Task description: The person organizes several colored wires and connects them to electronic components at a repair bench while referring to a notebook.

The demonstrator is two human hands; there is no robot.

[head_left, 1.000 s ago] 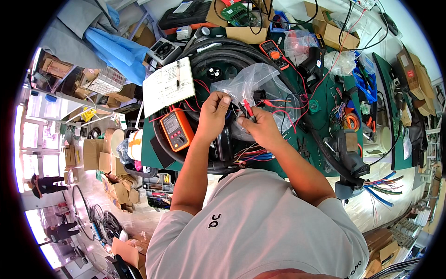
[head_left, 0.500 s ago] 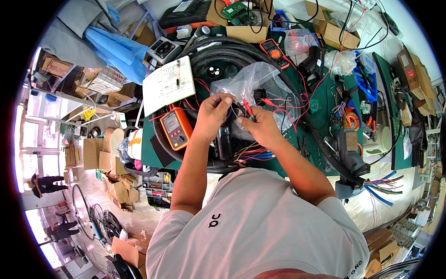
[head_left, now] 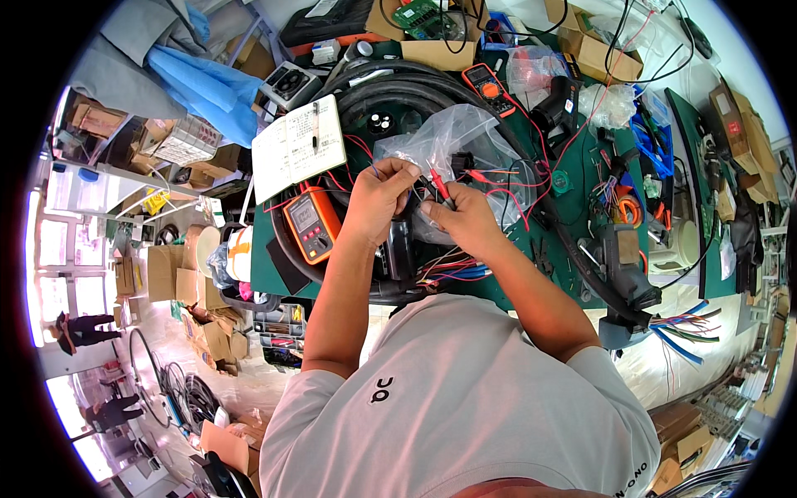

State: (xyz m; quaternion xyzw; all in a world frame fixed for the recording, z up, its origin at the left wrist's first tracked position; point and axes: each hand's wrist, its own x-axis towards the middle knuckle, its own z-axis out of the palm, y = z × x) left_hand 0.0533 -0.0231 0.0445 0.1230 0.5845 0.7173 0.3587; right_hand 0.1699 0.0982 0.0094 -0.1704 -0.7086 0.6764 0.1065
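Note:
Above the near middle of the bench, my left hand (head_left: 380, 199) is closed, thumb and forefinger pinched on what looks like a thin wire; its end is too small to make out. Just beside it, my right hand (head_left: 469, 216) grips a red test probe (head_left: 439, 180), its tip pointing toward the left fingertips. A dark piece lies alongside the probe, partly hidden by the fingers. Behind both hands spreads a clear plastic bag (head_left: 452, 129), with a black connector (head_left: 462, 163) near it. An orange meter (head_left: 311, 224) with a lit display and red leads stands left of my left forearm.
An open notebook (head_left: 299, 149) with pens lies at the left. Thick black cable (head_left: 390, 79) coils behind the bag. A second orange multimeter (head_left: 490, 90) sits farther back. Loose coloured wires (head_left: 457, 272) lie near the front edge; tools and a blue bin (head_left: 652, 145) are at right.
The red probe has tilted and shifted slightly left in my right hand, nearer the left fingertips. My left hand has turned a little. The whole view has shifted slightly.

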